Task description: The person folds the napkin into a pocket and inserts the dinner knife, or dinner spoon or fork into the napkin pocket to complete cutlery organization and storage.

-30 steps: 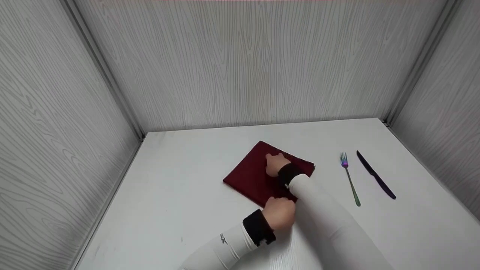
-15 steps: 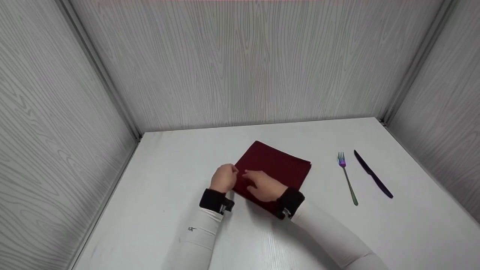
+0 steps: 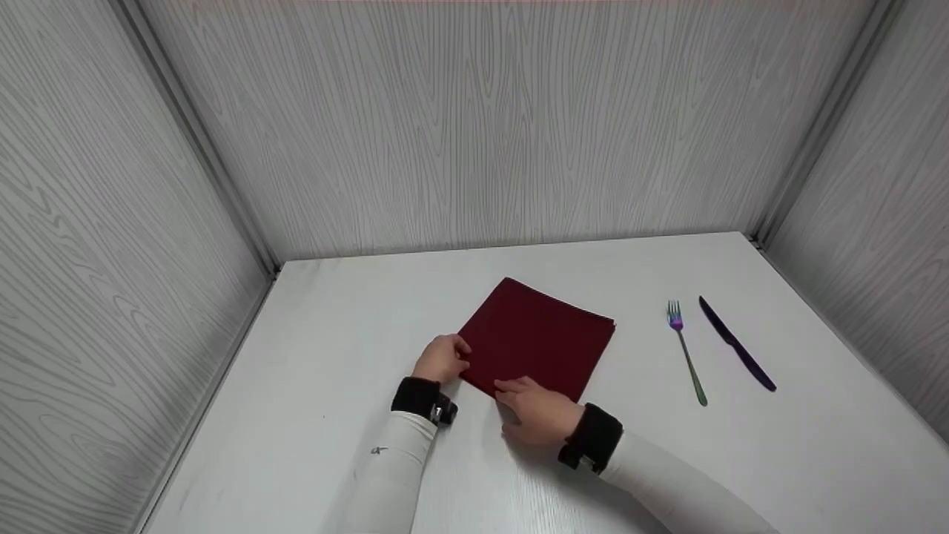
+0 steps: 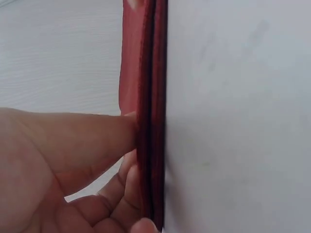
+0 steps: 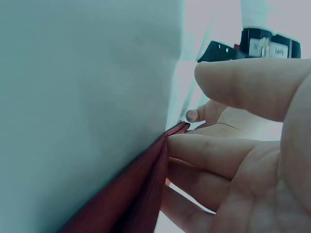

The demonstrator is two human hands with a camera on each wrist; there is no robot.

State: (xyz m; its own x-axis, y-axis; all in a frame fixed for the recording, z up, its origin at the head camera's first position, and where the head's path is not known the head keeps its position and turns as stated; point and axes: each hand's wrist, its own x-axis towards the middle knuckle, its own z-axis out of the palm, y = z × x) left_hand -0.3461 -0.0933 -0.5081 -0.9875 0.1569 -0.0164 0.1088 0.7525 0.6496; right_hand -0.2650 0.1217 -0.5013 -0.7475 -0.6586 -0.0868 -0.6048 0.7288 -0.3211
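A folded dark red cloth napkin (image 3: 534, 334) lies flat and turned at an angle on the white table. Its stacked layers show as an edge-on fold in the left wrist view. At the napkin's left corner, the fingers of my left hand (image 3: 441, 358) touch its edge and top. Nearer the front, my right hand (image 3: 541, 410) rests its fingertips on the lower edge, with the thumb held apart from the cloth in the right wrist view. Part of the near corner is hidden behind the right hand.
To the right of the napkin lie a rainbow-coloured fork (image 3: 687, 352) and a dark knife (image 3: 736, 343), side by side. Pale wood-grain panels (image 3: 474, 126) enclose the white table (image 3: 334, 334) at the back and both sides.
My left hand has gone from the near edge to the napkin's left corner. My right hand has drawn back from its middle to the lower edge, and the napkin's near-left edge has shifted slightly.
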